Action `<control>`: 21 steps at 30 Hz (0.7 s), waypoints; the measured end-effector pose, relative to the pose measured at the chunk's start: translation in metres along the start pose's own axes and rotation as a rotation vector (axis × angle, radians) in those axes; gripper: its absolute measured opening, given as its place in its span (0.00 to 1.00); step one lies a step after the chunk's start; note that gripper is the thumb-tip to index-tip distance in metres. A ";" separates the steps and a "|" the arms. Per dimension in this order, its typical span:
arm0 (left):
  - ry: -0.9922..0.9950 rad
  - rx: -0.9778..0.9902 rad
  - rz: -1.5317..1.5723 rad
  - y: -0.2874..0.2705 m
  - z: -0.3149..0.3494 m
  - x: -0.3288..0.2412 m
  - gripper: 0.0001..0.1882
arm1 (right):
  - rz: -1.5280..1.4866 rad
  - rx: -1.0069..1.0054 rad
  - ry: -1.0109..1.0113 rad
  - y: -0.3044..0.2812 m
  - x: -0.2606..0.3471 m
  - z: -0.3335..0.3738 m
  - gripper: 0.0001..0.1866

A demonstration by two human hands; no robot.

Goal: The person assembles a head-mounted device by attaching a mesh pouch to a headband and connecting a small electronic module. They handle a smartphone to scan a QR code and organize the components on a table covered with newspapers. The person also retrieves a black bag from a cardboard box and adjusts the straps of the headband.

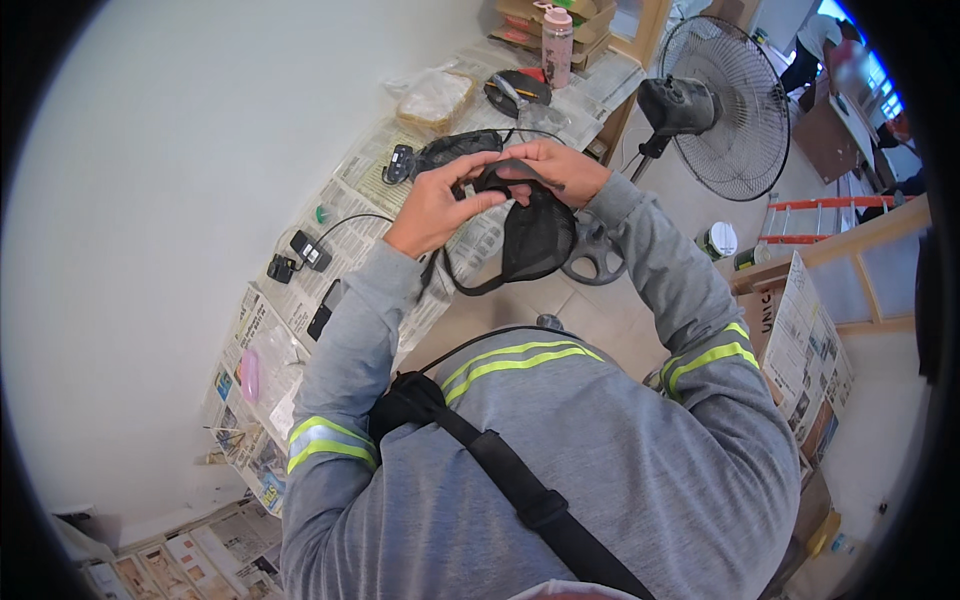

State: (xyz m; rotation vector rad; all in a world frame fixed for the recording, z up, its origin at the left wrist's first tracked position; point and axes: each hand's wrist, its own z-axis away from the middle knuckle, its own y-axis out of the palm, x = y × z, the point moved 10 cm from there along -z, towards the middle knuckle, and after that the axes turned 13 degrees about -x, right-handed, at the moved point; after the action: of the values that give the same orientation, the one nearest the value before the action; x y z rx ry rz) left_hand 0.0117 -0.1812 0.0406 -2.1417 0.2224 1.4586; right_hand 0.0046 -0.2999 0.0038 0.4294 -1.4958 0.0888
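Observation:
Both hands hold a limp black mesh thing with a strap (pixel 541 240) above the newspaper-covered bench; its exact kind is not clear. My left hand (pixel 441 204) grips its upper left edge, thumb bent inward. My right hand (pixel 558 169) pinches the upper right edge, and some fingertips show inside the opening. The mesh part hangs below my right hand, and a strap loops down to the left. Just beyond my left hand lies another black, bundled thing (pixel 457 149) with a cord. Two black power adapters (pixel 312 250) and a dark phone-like slab (pixel 325 309) rest left of my left forearm.
Newspaper (pixel 352 195) covers the bench along the white wall. Farther back are a plastic-wrapped block (pixel 435 99), a black dish (pixel 518 92) and a pink bottle (pixel 557 48). A pedestal fan (pixel 728 110), paint can (pixel 719 241) and orange-railed ladder (pixel 822 204) stand right; a person (pixel 822 38) bends beyond.

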 end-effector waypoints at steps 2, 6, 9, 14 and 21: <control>-0.002 -0.062 -0.046 -0.007 -0.002 0.000 0.27 | 0.095 -0.019 -0.062 -0.003 0.010 0.003 0.11; 0.060 -0.058 -0.149 -0.009 0.000 -0.003 0.26 | 0.029 -0.210 0.003 -0.016 0.012 0.012 0.07; 0.024 -0.020 -0.223 -0.008 0.003 -0.011 0.27 | -0.017 -0.388 0.058 -0.024 0.009 0.027 0.06; 0.052 0.024 -0.307 -0.005 0.002 -0.028 0.24 | -0.010 -0.336 -0.049 -0.024 0.030 0.040 0.08; -0.021 -0.002 -0.227 -0.009 0.017 -0.017 0.24 | -0.046 -0.516 -0.028 -0.065 0.028 0.068 0.10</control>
State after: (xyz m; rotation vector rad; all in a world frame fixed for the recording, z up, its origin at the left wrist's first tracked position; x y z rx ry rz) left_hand -0.0050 -0.1679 0.0547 -2.0758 -0.0289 1.3491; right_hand -0.0365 -0.3875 0.0174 0.0475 -1.4706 -0.3348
